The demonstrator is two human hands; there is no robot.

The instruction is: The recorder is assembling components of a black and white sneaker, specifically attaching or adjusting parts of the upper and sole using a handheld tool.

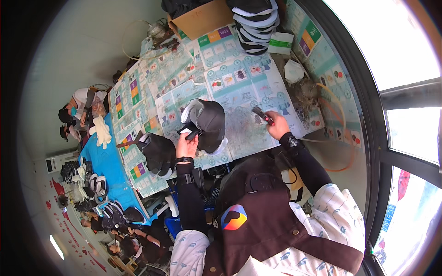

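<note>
The worktop (248, 138) holds a pile of curved black pieces (212, 118) near its front edge. The pile looks light and bendy; it may slip apart, so hold it low on both sides. It is black outside and pale inside. The right hand (279, 126) is curled tight around a brush (264, 117) with stiff-looking dark bristles and a red and black handle. The left hand (187, 147) pinches a small black piece (193, 130), seemingly soft, with a white patch, beside the pile.
</note>
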